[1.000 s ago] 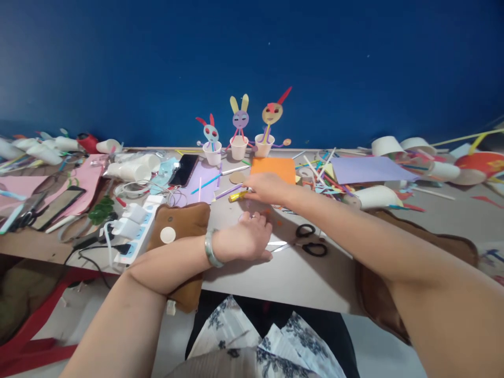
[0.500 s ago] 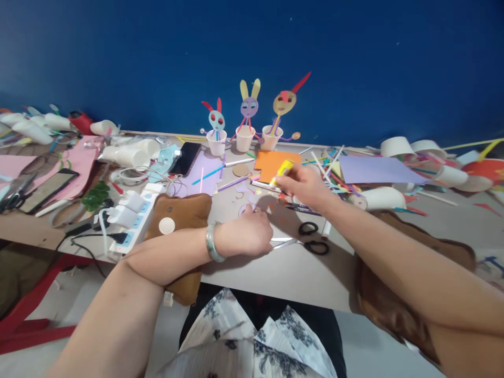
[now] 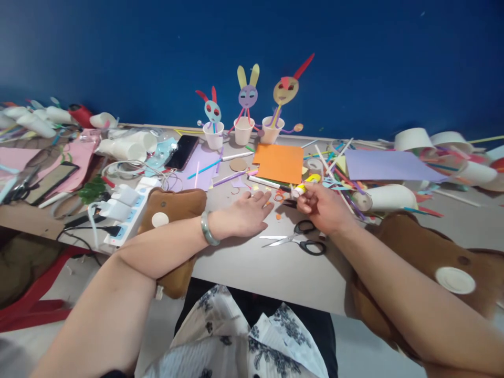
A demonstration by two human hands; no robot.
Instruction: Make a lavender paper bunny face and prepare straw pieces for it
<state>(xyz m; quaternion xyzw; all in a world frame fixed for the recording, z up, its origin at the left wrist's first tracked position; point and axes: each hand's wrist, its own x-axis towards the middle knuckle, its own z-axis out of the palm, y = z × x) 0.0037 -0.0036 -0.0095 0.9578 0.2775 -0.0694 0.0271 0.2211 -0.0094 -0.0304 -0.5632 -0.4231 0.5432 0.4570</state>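
My left hand [image 3: 244, 215] lies palm down on the table with its fingers stretched out, among small paper scraps. Nothing shows in its grasp, though what is under the palm is hidden. My right hand [image 3: 326, 207] has its fingers closed round a yellow glue stick [image 3: 308, 185] with a white end, held just by the orange paper [image 3: 280, 163]. Between the hands and a little nearer to me, black-handled scissors [image 3: 289, 240] rest with their blades apart. A dark marker [image 3: 271, 183] lies along the front of the orange sheet.
Three white paper cups [image 3: 243, 131] with paper-faced figures stand along the wall. To the left are a phone [image 3: 182, 152], a power strip [image 3: 136, 210] with plugs and a brown cushion [image 3: 177, 202]. Purple paper [image 3: 389, 165] and a toppled cup stack [image 3: 389, 198] lie to the right.
My left hand has flattened and its fingers have spread; the purple paper piece formerly at its fingertips is out of sight. My right hand has moved right and down with the glue stick.
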